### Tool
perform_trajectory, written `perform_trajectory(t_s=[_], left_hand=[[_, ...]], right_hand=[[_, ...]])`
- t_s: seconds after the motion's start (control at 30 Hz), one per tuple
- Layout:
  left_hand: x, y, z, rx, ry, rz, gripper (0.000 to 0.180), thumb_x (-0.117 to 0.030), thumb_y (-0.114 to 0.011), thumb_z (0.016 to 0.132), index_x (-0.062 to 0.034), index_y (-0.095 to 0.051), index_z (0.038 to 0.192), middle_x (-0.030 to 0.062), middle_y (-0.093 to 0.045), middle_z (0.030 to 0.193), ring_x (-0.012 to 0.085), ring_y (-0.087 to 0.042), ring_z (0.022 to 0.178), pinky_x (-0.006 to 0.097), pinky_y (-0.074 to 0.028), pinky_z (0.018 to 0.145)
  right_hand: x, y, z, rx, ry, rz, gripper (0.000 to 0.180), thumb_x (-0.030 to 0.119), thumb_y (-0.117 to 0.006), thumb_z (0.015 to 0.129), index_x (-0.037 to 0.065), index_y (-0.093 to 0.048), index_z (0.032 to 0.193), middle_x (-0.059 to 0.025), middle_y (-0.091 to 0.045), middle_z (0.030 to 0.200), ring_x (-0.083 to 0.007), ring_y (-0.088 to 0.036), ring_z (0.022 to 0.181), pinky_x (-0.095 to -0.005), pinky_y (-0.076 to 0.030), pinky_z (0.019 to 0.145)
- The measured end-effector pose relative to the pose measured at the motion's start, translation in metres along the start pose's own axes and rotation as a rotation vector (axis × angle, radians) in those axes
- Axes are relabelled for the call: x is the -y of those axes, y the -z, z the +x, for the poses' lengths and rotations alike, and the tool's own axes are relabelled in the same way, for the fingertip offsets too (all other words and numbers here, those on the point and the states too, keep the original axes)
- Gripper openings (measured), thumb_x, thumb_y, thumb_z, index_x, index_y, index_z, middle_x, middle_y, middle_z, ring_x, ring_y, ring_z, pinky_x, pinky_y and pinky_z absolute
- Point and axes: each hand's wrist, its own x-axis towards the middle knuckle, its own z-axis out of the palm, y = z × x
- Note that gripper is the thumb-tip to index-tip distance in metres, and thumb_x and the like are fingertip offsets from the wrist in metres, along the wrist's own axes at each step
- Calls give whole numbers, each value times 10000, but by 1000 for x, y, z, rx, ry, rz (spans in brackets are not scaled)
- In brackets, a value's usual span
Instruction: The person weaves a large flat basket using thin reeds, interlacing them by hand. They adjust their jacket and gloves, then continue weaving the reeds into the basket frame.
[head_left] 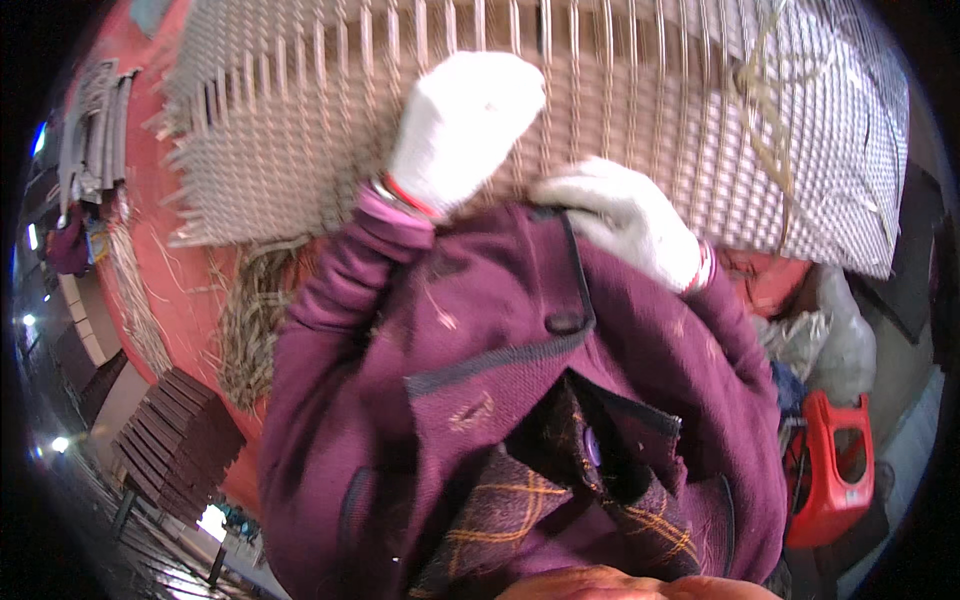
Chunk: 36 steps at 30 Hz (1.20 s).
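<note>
Two gloved hands work against one large panel of pale woven wicker strips point(620, 110), which fills the upper half of the view and lies tilted over a red floor point(185, 290). Its left edge is unfinished: loose strand ends fray outward there, and a bundle of spare straw-coloured strands point(250, 320) lies on the floor just below that edge.

My purple knitted jacket point(520, 420) covers the lower centre of the view and hides the near border of the panel.

My left hand point(462, 125), in a white cotton glove, is raised in front of the weave with its fingers curled into a closed fist; I cannot tell whether a strand is pinched inside it. My right hand point(625, 220), also in a white glove, rests lower, at the near border, fingers bent downward; whether they grip anything is hidden.

Judged step: weaving or tightening a strand near the panel's near border. The next move calls for steady pull from the left hand, with the right hand holding the border still so the rows stay even.

At the right, a red plastic stool point(835, 465) stands well apart.
</note>
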Motion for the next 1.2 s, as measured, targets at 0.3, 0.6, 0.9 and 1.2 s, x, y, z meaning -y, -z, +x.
perform_trajectory(t_s=[0.3, 0.6, 0.9, 1.2], left_hand=[[-20, 42, -78, 284, 297, -208, 157, -129, -648, 986, -45, -761, 1058, 68, -771, 1007, 192, -736, 881, 316, -567, 779], [-58, 48, -123, 425, 144, -233, 343, -147, -720, 943, -41, -735, 1268, 120, -760, 1161, 267, -715, 880, 381, -582, 816], [-82, 49, -110, 563, 309, -368, 314, -287, -745, 965, -33, -751, 1149, 147, -731, 948, 305, -689, 843, 398, -546, 751], [-101, 61, -92, 748, 546, -592, 178, -45, -686, 926, 22, -687, 1091, 65, -664, 997, 152, -624, 918, 312, -538, 839]], right_hand=[[6, -10, -31, 201, 40, 483, 207, 164, -740, 970, 9, -778, 1101, -156, -753, 1212, -314, -687, 1163, -451, -523, 1061], [33, -37, -85, 106, 87, 808, 211, 200, -742, 982, 10, -776, 1068, -170, -747, 1223, -340, -681, 1178, -482, -515, 1056], [60, -19, -106, 127, 347, 542, 215, 193, -735, 920, -18, -776, 931, -187, -774, 1007, -392, -722, 1030, -509, -554, 964], [59, -9, -120, -52, 91, 762, 176, 70, -699, 934, -55, -746, 819, -163, -766, 887, -338, -735, 903, -475, -578, 922]])
